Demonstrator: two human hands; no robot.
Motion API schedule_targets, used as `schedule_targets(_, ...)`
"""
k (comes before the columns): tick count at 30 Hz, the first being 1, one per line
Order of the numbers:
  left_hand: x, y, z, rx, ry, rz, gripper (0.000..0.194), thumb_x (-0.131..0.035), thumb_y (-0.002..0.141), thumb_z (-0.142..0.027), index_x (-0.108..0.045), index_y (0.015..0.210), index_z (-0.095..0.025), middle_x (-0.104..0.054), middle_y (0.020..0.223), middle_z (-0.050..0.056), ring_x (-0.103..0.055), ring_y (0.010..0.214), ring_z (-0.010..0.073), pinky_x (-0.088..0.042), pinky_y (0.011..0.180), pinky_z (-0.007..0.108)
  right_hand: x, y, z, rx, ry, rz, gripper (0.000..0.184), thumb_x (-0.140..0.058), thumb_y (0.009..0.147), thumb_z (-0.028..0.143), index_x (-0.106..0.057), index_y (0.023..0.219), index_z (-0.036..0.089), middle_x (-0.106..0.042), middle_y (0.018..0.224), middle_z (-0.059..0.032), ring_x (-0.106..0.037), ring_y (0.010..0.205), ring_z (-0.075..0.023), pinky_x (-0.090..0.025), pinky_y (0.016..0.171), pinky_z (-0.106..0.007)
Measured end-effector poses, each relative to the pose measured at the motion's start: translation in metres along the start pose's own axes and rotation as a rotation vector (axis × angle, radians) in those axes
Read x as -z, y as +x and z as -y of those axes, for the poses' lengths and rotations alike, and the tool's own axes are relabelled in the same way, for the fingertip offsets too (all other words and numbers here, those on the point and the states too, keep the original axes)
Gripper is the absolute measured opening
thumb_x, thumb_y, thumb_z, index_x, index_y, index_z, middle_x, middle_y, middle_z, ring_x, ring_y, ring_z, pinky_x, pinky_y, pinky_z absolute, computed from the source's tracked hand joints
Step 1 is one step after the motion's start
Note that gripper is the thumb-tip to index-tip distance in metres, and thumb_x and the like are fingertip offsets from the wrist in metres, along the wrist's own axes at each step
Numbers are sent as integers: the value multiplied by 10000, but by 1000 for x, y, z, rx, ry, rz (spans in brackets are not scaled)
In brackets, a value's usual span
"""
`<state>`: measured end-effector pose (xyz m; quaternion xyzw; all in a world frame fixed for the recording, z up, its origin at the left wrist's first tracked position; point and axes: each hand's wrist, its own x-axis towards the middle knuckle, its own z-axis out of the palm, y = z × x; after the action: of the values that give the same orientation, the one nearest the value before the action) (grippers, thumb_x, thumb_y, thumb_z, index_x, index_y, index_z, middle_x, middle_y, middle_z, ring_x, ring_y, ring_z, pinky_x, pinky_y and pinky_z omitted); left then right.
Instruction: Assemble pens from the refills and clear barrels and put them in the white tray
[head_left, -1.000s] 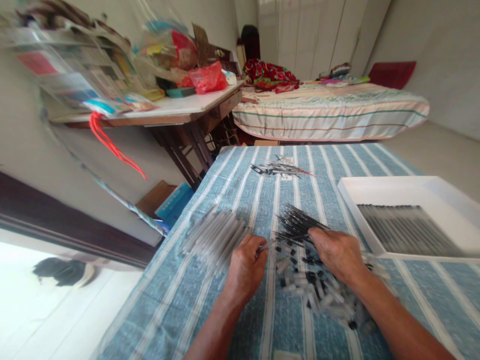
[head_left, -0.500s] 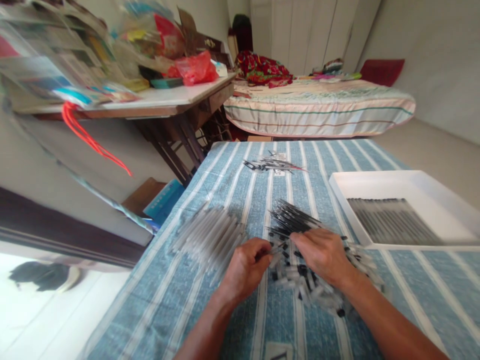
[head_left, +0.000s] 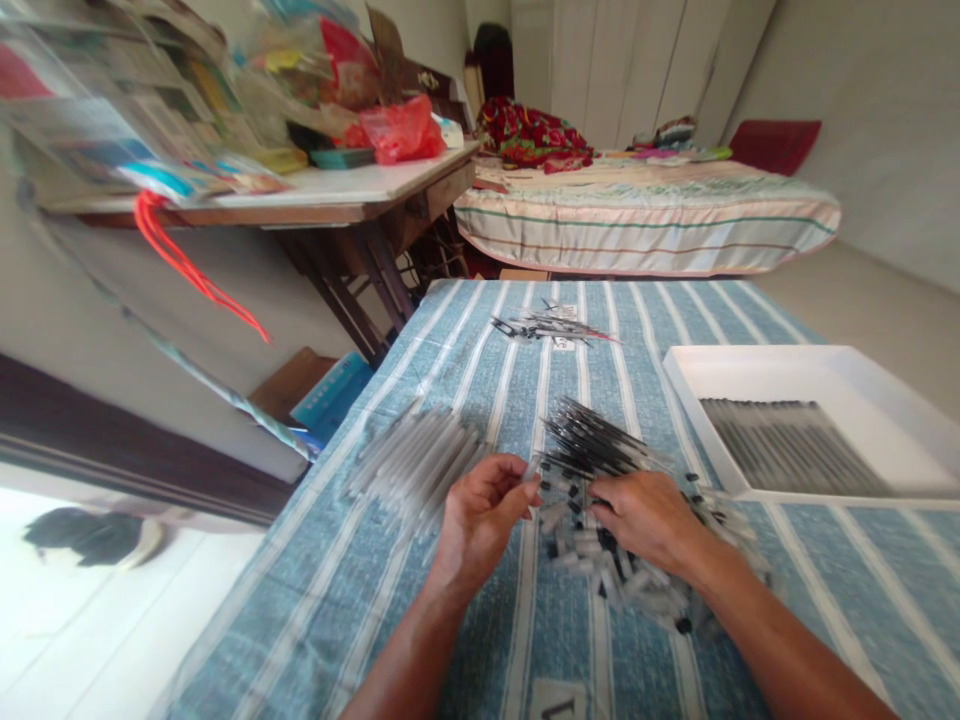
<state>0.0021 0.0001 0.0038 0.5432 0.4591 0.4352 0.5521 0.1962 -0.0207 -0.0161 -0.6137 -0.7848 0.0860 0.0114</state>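
Observation:
My left hand is closed in a pinch, and the pale end of a pen barrel pokes out past its fingertips. The rest of that barrel is hidden in the palm. My right hand is down at the pile of pen caps, its fingers curled together; whatever they grip is hidden. The caps are clear, and small black pieces lie among them. Just beyond my right hand lies a bundle of black pen refills. Left of my left hand spreads a heap of translucent pen barrels.
A white tray holding a row of pens stands at the right. Loose refills lie at the far end of the striped cloth. A cluttered desk is at the left, a bed behind.
My right hand has moved slightly down, away from the left fingertips, to the caps. My left hand has tilted up, with the barrel's end now pointing upward. The view has shifted slightly.

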Motion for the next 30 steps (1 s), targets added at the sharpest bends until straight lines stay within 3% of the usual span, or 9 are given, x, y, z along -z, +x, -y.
schedule_targets(3, -1, -1, 2, 3, 2, 29, 176, -640, 707, -225, -613, 852, -131, -631, 650, 14, -580, 573, 126, -455, 517, 225, 0, 1, 6, -22, -55, 52, 220, -486, 821, 233, -675, 716, 193, -699, 685, -84, -656, 666, -224, -358, 555, -265)
schedule_targets(6, 0, -2, 6, 28, 3, 65, 289, -637, 702, -209, -629, 981, -133, -653, 761, 33, -583, 586, 124, -449, 507, 222, -1, 1, 6, -10, 109, -17, 203, -486, 795, 186, -658, 687, 185, -688, 674, -59, -635, 648, -187, -360, 561, -250)
schedule_targets(10, 0, -4, 8, 9, 68, 162, 275, -604, 735, -184, -661, 1002, -149, -645, 748, 25, -564, 595, 120, -439, 525, 216, 1, -2, 3, -48, 754, -163, 145, -485, 792, 211, -613, 736, 175, -625, 583, 5, -551, 525, -117, -365, 507, -213)
schedule_targets(13, 0, -5, 6, -26, 131, 251, 234, -584, 761, -182, -684, 970, -155, -623, 701, 18, -546, 604, 123, -442, 546, 219, 2, -4, 4, -74, 1261, -143, 149, -518, 811, 298, -581, 801, 163, -632, 594, 7, -538, 490, -101, -407, 500, -210)
schedule_targets(16, -2, -7, 4, -40, 141, 309, 209, -584, 765, -181, -688, 944, -147, -613, 704, 27, -538, 614, 127, -445, 553, 223, 0, -5, 9, -78, 1561, -135, 219, -564, 810, 365, -569, 867, 154, -670, 639, -21, -571, 490, -107, -443, 511, -223)
schedule_targets(21, -5, -9, 2, 2, 70, 349, 189, -583, 770, -179, -681, 928, -141, -614, 719, 31, -532, 603, 120, -440, 547, 224, -6, -5, 17, -84, 1795, -158, 237, -653, 761, 361, -605, 859, 151, -645, 537, 4, -523, 405, -90, -402, 429, -195)
schedule_targets(30, -7, -10, -1, 84, -49, 327, 210, -621, 751, -205, -680, 939, -134, -617, 670, 20, -536, 551, 106, -411, 502, 208, -10, -3, 27, -164, 1978, -169, 213, -728, 681, 323, -668, 790, 151, -575, 415, 35, -427, 309, -56, -287, 333, -153)
